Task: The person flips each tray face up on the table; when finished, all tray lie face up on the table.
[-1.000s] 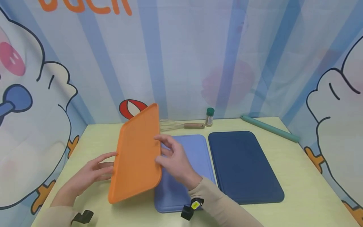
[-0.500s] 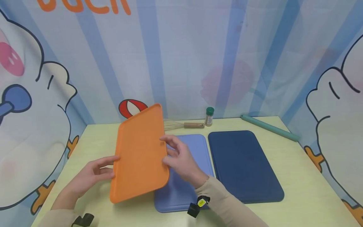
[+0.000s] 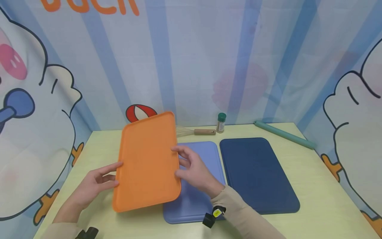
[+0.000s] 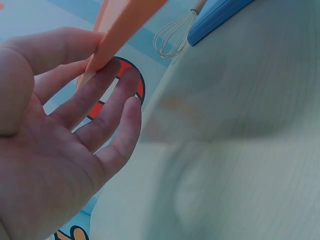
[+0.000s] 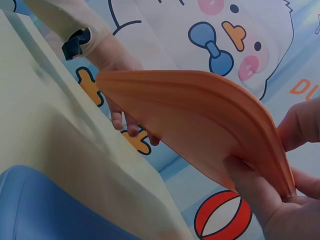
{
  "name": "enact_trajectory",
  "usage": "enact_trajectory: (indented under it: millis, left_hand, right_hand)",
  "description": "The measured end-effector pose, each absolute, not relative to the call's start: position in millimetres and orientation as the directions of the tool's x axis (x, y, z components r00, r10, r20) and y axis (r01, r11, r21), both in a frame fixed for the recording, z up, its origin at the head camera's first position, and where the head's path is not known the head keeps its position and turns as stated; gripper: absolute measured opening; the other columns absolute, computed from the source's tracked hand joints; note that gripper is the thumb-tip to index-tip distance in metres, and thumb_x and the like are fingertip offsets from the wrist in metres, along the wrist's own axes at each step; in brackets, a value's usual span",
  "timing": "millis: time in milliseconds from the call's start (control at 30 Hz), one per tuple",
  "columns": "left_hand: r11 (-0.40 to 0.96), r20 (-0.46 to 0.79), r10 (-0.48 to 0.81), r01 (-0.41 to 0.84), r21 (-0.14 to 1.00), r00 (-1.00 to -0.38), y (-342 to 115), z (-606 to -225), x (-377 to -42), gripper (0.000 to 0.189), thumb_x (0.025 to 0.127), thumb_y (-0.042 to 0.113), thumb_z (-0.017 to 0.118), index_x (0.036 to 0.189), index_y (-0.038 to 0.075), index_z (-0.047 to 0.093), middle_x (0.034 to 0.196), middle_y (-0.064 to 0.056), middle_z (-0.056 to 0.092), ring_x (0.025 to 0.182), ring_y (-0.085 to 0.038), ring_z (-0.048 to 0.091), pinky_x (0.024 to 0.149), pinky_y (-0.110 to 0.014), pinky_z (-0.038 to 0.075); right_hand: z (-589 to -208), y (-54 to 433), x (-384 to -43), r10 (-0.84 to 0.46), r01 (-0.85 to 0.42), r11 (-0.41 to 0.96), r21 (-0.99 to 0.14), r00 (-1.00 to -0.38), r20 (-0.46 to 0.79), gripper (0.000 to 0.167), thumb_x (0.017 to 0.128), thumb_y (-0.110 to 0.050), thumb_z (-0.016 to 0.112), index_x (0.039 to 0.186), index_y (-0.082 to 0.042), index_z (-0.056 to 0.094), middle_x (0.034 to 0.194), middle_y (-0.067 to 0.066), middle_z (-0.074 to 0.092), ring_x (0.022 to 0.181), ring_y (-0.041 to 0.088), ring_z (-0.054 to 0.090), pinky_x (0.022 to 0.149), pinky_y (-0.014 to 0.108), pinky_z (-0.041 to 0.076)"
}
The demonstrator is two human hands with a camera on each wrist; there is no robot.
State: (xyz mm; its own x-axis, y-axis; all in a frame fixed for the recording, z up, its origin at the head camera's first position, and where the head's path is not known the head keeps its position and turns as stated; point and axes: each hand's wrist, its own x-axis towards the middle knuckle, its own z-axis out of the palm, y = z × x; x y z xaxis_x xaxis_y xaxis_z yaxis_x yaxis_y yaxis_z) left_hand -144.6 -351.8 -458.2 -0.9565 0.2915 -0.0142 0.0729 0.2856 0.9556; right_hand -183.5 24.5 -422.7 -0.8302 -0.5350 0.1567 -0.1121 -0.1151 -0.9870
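Note:
An orange plastic cutting board is held tilted above the table, its broad face toward the head camera. My left hand pinches its left edge; in the left wrist view the other fingers spread loosely behind the board. On the opposite long edge, my right hand grips the board between thumb and fingers. Partly behind the orange board and my right hand lies a light blue cutting board, flat on the table. A dark blue cutting board lies flat to its right.
Along the back of the table are a whisk, its wires partly hidden by the orange board, a small green-capped spice jar and a green rolling pin. A printed cloth hangs behind and at both sides.
The orange board has turned to face the head camera more squarely, its right edge moving right together with my right hand. My left hand stays at the left edge. Other things have not moved.

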Motion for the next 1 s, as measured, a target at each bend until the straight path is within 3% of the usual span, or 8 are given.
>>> enact_trajectory:
  millis: [200, 333, 767, 1000]
  left_hand:
    - [0.293, -0.023, 0.273, 0.060, 0.954, -0.962, -352, -456, -142, 0.068, 0.101, 0.011, 0.072, 0.161, 0.006, 0.041, 0.148, 0.026, 0.051, 0.107, -0.013, 0.071, 0.089, -0.030, 0.061]
    - [0.290, -0.017, 0.257, 0.060, 0.955, -0.966, -352, -455, -140, 0.069, 0.101, 0.010, 0.071, 0.162, 0.006, 0.041, 0.147, 0.026, 0.050, 0.105, -0.013, 0.072, 0.088, -0.029, 0.061]
    - [0.320, 0.000, 0.235, 0.077, 0.944, -0.972, -355, -452, -138, 0.067, 0.100, 0.011, 0.072, 0.160, 0.005, 0.043, 0.145, 0.024, 0.051, 0.102, -0.012, 0.071, 0.087, -0.027, 0.060]
    - [0.329, -0.005, 0.239, 0.076, 0.941, -0.971, -361, -452, -135, 0.066, 0.102, 0.012, 0.070, 0.161, 0.004, 0.041, 0.146, 0.026, 0.051, 0.106, -0.010, 0.070, 0.088, -0.026, 0.060]
  right_hand:
    - [-426, 29, -187, -0.540, -0.171, 0.047, -0.984, -0.833, 0.119, 0.074, 0.083, 0.008, 0.065, 0.153, -0.011, 0.048, 0.162, 0.007, 0.045, 0.118, 0.028, 0.068, 0.083, 0.036, 0.061]
    - [-429, 32, -188, -0.555, -0.209, 0.126, -0.970, -0.825, 0.106, 0.078, 0.084, 0.006, 0.068, 0.156, -0.014, 0.047, 0.161, 0.006, 0.046, 0.102, 0.022, 0.069, 0.072, 0.032, 0.059]
    - [-439, 34, -188, -0.578, -0.185, 0.129, -0.974, -0.813, 0.078, 0.077, 0.087, 0.005, 0.071, 0.159, -0.013, 0.046, 0.157, 0.005, 0.051, 0.091, 0.020, 0.071, 0.073, 0.030, 0.060]
    - [-446, 30, -187, -0.560, -0.177, 0.152, -0.972, -0.826, 0.063, 0.080, 0.085, -0.001, 0.080, 0.158, -0.010, 0.047, 0.148, 0.011, 0.059, 0.095, 0.018, 0.074, 0.081, 0.031, 0.062]
